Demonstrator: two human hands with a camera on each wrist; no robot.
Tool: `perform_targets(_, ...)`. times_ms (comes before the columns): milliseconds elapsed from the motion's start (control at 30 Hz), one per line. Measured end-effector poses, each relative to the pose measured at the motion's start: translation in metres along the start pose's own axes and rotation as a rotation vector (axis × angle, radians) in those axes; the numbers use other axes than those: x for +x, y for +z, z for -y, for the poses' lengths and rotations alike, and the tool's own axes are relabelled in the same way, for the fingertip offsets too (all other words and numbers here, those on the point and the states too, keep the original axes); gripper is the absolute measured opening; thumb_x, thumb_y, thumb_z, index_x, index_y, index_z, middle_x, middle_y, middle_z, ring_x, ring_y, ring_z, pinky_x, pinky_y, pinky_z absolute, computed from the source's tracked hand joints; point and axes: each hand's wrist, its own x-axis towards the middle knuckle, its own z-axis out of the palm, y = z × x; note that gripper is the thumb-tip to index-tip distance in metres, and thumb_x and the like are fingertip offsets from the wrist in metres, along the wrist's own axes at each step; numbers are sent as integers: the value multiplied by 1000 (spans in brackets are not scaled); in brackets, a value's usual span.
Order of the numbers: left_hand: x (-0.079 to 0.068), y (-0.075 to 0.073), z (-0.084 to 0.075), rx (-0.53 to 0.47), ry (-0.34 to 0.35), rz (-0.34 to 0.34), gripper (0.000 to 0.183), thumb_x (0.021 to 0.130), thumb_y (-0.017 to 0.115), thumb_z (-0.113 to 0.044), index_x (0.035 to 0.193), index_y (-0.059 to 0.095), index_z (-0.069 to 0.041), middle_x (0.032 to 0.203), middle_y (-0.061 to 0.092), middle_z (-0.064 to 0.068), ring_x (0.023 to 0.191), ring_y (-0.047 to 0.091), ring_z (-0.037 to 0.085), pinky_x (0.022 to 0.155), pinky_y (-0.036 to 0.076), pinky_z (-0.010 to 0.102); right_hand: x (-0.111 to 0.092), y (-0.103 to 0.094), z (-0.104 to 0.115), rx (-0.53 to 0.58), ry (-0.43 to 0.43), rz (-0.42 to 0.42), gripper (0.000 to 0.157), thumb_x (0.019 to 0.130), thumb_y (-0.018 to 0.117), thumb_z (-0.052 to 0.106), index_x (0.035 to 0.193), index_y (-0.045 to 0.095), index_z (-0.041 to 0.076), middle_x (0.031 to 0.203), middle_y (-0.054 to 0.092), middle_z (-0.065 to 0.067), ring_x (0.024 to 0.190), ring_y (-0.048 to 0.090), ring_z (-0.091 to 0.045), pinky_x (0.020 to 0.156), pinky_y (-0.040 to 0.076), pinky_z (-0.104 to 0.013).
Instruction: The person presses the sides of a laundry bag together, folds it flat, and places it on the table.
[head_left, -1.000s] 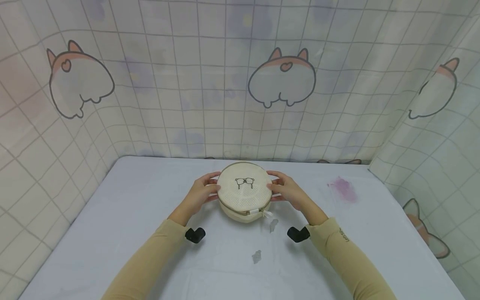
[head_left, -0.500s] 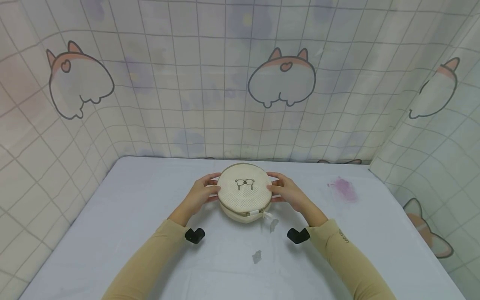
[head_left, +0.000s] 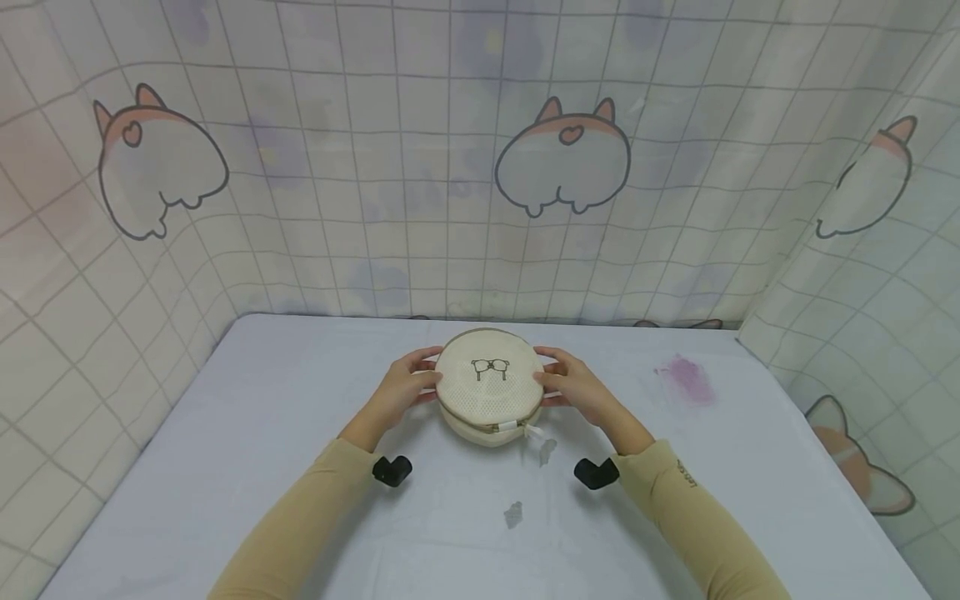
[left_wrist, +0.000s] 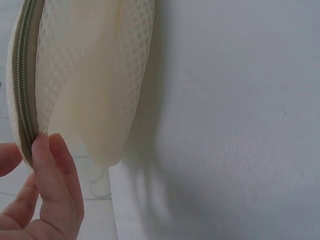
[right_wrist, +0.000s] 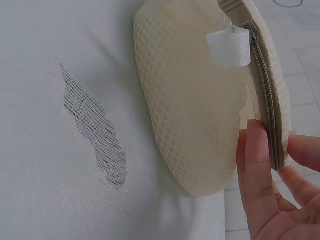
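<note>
A round cream mesh laundry bag sits on the white-covered table, its top printed with a pair of glasses. My left hand pinches the left edge of its top, and my right hand pinches the right edge. In the left wrist view, fingers press below the rim zipper, with the thumb on the other side. The right wrist view has the same kind of hold by my fingers. A white tag hangs by the zipper slider. The zipper looks closed where visible; the bag's far side is hidden.
Grey worn patches mark the white table cover in front of the bag, and a pink stain lies to the right. Curtains with a grid and cartoon animals hang behind and at both sides. Black wrist cameras jut inward from the sleeves.
</note>
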Motion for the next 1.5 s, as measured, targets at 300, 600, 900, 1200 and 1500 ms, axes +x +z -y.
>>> perform_targets(300, 7, 0, 11, 23, 15, -40, 48, 88, 56, -4, 135, 47, -13, 120, 47, 14, 94, 55, 21, 80, 52, 32, 0, 2, -2, -15, 18, -18, 56, 95, 52, 8, 145, 26, 6, 117, 46, -22, 89, 58, -21, 90, 44, -51)
perform_targets(600, 8, 0, 13, 25, 0, -45, 48, 89, 57, -5, 135, 48, -15, 120, 48, 11, 96, 55, 22, 80, 52, 31, 13, -3, -20, -5, 26, -28, 58, 94, 54, 9, 145, 27, 9, 119, 46, -21, 89, 58, -22, 87, 47, -50)
perform_targets(900, 9, 0, 16, 25, 11, -23, 48, 91, 56, -5, 136, 46, -13, 122, 47, 14, 96, 55, 21, 82, 51, 32, 17, -3, -28, -13, 36, -50, 57, 93, 57, 11, 144, 31, 13, 116, 45, -19, 89, 59, -23, 82, 51, -43)
perform_targets(1200, 9, 2, 18, 27, 16, -21, 46, 90, 57, -5, 135, 48, -11, 122, 47, 14, 94, 55, 20, 81, 52, 32, 16, -3, -28, -17, 49, -48, 57, 93, 56, 9, 144, 31, 12, 116, 48, -19, 85, 61, -23, 80, 52, -41)
perform_targets(1500, 7, 2, 15, 39, 3, -8, 48, 90, 57, -5, 137, 45, -10, 127, 45, 16, 93, 55, 19, 84, 51, 35, 18, -4, -30, -25, 52, -45, 57, 93, 56, 10, 144, 31, 12, 117, 47, -20, 89, 60, -22, 80, 52, -40)
